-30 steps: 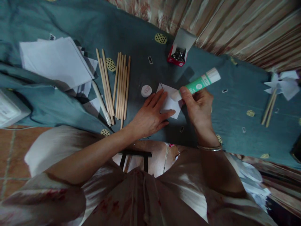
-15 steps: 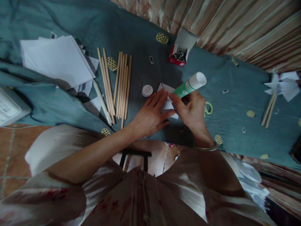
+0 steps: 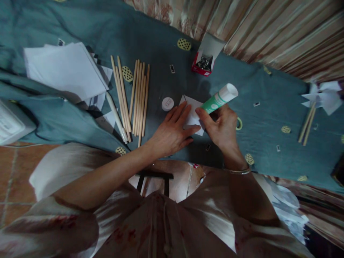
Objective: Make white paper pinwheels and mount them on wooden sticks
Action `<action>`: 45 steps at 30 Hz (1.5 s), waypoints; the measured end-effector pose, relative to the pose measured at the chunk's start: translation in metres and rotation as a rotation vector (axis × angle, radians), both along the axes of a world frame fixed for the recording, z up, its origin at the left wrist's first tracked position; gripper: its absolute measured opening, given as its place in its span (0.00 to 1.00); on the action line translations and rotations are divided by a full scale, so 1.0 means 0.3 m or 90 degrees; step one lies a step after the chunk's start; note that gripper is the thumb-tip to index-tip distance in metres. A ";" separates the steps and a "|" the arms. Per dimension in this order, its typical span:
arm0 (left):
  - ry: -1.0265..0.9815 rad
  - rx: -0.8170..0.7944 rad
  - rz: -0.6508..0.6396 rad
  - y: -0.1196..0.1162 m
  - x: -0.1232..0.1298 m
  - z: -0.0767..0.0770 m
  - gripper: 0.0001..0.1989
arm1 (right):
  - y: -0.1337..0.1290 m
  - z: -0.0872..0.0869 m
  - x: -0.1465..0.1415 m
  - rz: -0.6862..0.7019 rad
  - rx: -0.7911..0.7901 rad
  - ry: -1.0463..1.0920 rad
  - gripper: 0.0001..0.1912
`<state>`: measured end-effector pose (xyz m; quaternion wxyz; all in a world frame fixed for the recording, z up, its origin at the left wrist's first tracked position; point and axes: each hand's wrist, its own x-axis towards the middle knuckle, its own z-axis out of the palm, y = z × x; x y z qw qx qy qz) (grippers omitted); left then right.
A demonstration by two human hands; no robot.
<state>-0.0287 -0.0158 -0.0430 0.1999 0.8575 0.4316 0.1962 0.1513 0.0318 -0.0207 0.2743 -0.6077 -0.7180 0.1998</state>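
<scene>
A small white paper piece (image 3: 192, 116) lies near the table's front edge. My left hand (image 3: 173, 132) rests flat on its left part, fingers spread. Over the paper's right side, my right hand (image 3: 221, 125) is closed round a green and white glue stick (image 3: 219, 98), tilted with its white end up and to the right. The stick's lower tip is hidden by my fingers. A round white cap (image 3: 168, 104) lies just left of the paper, beyond my left fingertips.
Several wooden sticks (image 3: 138, 98) and a white pen (image 3: 116, 118) lie left. Farther left is a paper stack (image 3: 66, 71). An open red box (image 3: 203, 64) of metal pieces stands behind. Green scissor handles (image 3: 239, 124) and a paper pinwheel (image 3: 322, 96) are right.
My right hand and the glue stick have moved slightly to the right, uncovering more of the paper. My left hand has stayed in place on the paper.
</scene>
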 end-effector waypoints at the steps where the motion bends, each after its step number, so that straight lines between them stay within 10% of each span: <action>1: -0.002 0.001 0.000 0.000 0.000 -0.002 0.23 | -0.002 -0.002 0.001 0.002 -0.006 0.008 0.18; 31: 0.015 0.000 0.006 0.000 0.003 0.002 0.23 | -0.016 0.000 -0.009 -0.032 -0.002 0.061 0.19; 45: -0.033 0.060 -0.011 -0.005 -0.036 0.005 0.26 | 0.025 0.013 0.104 -0.160 -0.085 0.480 0.21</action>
